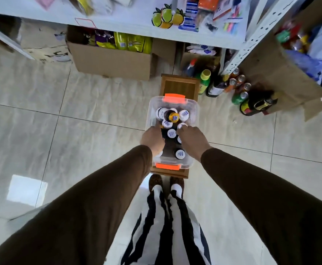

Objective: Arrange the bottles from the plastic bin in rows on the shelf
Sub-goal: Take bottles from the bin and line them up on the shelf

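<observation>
Left hand and right hand: both reach down into the plastic bin, fingers curled among the bottles; the right fingertips sit on a white cap near the bin's right wall, but whether either hand has actually closed round a bottle cannot be told, since the fingers are hidden from above. Bin: clear, lidless, orange latches at the near and far ends, resting on a small wooden stool on the tiled floor directly in front of the person's feet. Contents: roughly eight or nine upright dark bottles with white labelled caps, plus one with a yellow cap at the far end; gaps show between them. Shelf: white, at the top of the view, holding assorted packets and stationery; no matching bottles visible on it. Progress, judged: early, bin largely full, rows not yet started. Nearby: cardboard boxes of packets under the shelf; other bottles and cans standing on the floor to the right.
</observation>
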